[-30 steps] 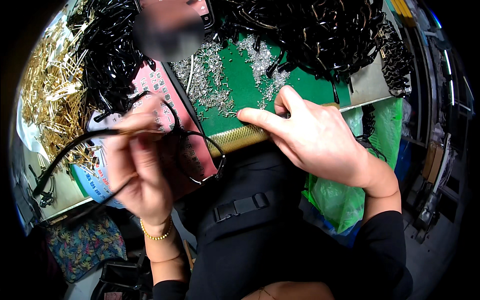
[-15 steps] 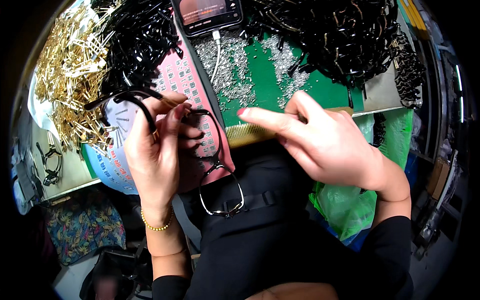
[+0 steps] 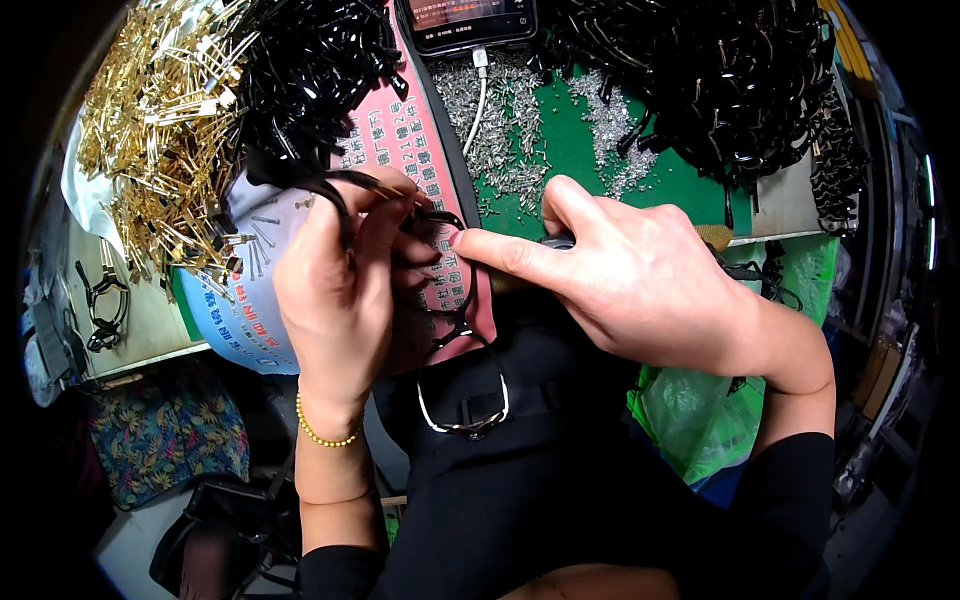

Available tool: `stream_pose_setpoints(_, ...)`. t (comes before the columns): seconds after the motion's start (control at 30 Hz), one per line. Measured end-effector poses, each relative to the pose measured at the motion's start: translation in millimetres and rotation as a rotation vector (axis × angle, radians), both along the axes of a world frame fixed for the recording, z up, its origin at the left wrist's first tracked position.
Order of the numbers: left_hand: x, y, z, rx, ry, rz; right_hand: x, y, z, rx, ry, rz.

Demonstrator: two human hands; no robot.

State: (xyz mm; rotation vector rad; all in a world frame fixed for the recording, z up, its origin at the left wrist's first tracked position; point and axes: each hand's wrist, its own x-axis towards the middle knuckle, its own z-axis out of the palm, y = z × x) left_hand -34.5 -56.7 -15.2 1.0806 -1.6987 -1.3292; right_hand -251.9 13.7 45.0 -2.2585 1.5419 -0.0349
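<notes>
My left hand (image 3: 340, 290) is closed around the upper end of a black eyeglass frame (image 3: 462, 333). The frame hangs below my fingers over my dark clothing, one rim above the other. A dark temple arm (image 3: 300, 178) sticks out to the left past my thumb and fingers. My right hand (image 3: 650, 280) reaches in from the right, its index fingertip at the frame's upper rim beside my left fingers. Its other fingers are curled; a small grey piece shows between thumb and index finger, too hidden to name.
Gold metal parts (image 3: 160, 130) are heaped at the far left, with black temple arms (image 3: 310, 80) beside them. Silver screws (image 3: 505, 130) lie on a green mat (image 3: 565, 150) below a phone (image 3: 470, 25). More black pieces (image 3: 700, 90) pile at right, above a green plastic bag (image 3: 690, 410).
My right hand has moved left relative to the frame, and its index finger now meets the rim instead of pointing from a distance. The left hand keeps its hold. The whole view has shifted slightly.
</notes>
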Motion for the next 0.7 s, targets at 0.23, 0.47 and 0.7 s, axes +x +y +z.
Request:
stream_pose_setpoints(0.23,-4.1,6.2,0.5,-0.231,-0.186,0.012,-0.5,-4.1,-1.5,-0.006,-0.014,0.019)
stream_pose_setpoints(0.47,1.5,-1.0,-4.3,-0.105,-0.124,-0.004,1.8,-6.4,-3.1,-0.019,-0.005,-0.002)
stream_pose_setpoints(0.7,-2.1,-1.9,5.3,0.108,-0.035,0.044,11.6,-8.0,-11.7,-0.139,-0.010,-0.052)
